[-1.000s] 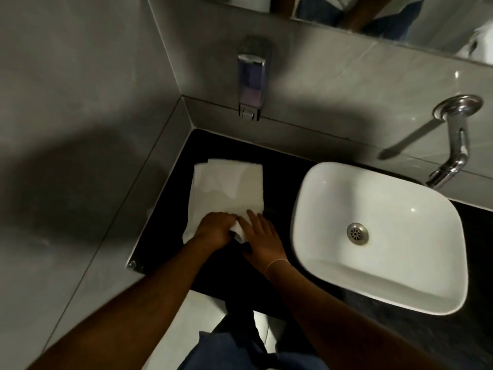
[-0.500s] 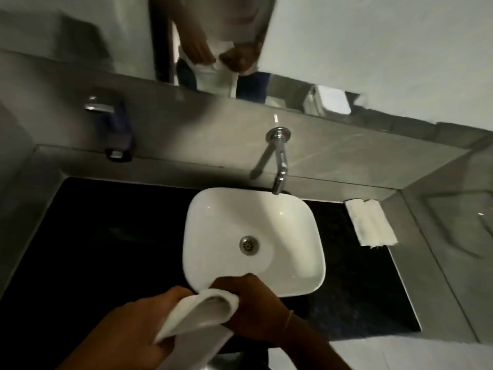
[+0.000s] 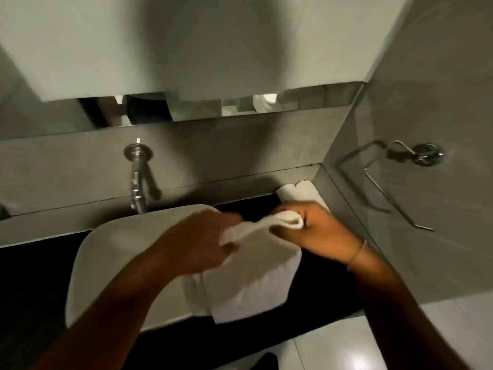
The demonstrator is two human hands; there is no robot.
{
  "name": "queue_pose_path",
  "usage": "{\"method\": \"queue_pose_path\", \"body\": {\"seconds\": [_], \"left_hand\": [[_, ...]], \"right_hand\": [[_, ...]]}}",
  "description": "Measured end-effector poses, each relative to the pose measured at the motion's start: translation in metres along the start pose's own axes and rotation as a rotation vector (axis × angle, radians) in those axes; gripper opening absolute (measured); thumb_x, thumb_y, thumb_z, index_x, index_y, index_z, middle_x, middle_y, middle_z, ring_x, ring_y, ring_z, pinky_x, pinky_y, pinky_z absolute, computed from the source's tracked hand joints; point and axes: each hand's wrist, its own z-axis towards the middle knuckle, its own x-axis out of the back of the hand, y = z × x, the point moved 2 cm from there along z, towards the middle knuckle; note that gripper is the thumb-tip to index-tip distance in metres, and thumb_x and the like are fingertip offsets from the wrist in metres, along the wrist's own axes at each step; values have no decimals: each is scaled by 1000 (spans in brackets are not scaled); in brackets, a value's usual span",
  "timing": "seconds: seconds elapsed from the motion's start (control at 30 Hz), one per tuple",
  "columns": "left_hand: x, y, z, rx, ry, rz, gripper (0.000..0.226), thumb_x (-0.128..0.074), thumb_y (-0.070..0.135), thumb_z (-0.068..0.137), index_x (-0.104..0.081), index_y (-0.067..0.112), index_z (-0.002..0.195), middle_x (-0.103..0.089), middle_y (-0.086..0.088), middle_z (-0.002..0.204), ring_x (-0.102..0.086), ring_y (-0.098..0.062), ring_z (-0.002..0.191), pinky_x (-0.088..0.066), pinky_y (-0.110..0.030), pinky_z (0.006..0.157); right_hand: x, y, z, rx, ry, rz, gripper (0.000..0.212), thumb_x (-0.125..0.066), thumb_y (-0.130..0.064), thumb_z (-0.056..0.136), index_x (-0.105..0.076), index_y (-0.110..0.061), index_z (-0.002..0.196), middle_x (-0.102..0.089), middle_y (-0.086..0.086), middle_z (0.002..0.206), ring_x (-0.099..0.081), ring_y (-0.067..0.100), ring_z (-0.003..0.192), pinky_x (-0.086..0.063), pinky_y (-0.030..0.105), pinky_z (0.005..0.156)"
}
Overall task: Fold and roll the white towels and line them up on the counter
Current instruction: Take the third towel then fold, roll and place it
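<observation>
**Over the sink: towel mid-roll, two rolls already parked**

Above the sink's (image 3: pixel 112 252) right half, held off the tabletop (image 3: pixel 40 265), white towel (image 3: pixel 253 268) is partly rolled: rolled end up top, loose folded tail hanging down. Left hand (image 3: pixel 202 236) fingers closed on the towel's left upper edge; right hand (image 3: pixel 320 231) fingers curled shut around the rolled end. Blurry, so finer grip detail unclear. Behind the sink at its right, in the tabletop's back corner, two finished rolls (image 3: pixel 296 192) lie touching side by side, against the wall. Tap (image 3: pixel 137 177) sits behind the sink; empty towel holder (image 3: pixel 386 180) on the wall right of the sink. Progress guess: two done, third needs rolling finished and placing beside the pair. Whether more towels remain, can't tell.
</observation>
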Motion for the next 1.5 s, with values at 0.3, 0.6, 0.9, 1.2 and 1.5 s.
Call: {"method": "queue_pose_path", "body": {"seconds": [0.3,0.6,0.9,1.2,1.5], "left_hand": [[-46,57,143,190,437,157,37,-63,33,92,-60,30,128,-72,-10,114,-69,-38,104,-55,-44,82],[-289,11,136,30,-30,270,29,-64,12,80,-63,18,109,-63,-6,108,-66,-33,92,-53,-41,67],[-369,-9,102,241,-132,-25,29,-54,26,96,-68,30,121,-73,3,116,-68,-24,108,-56,-36,89],[-365,-38,135,469,-73,-262,30,-62,44,93,-58,41,122,-70,8,108,-60,-32,111,-47,-32,98],[-381,-51,133,612,93,-567,20,-69,40,91,-56,40,106,-69,15,102,-66,-17,99,-44,-24,83]], "right_hand": [[89,111,43,16,380,-358,7,-75,-24,90,-73,-18,89,-72,2,80,-64,15,73,-44,21,67],[-37,299,-104,-480,-123,-343,26,-56,-33,84,-66,-33,108,-72,-6,110,-68,21,101,-53,28,81],[-83,345,-142,-407,-116,-290,37,-53,-33,85,-67,-28,119,-69,-2,117,-63,21,111,-52,33,90],[-80,350,-104,-433,-226,-411,28,-47,-49,101,-49,-32,123,-67,6,115,-65,34,100,-52,40,85],[-103,348,-94,-26,20,-919,14,-67,-26,89,-59,-18,97,-58,9,100,-55,35,86,-40,42,71]]}}
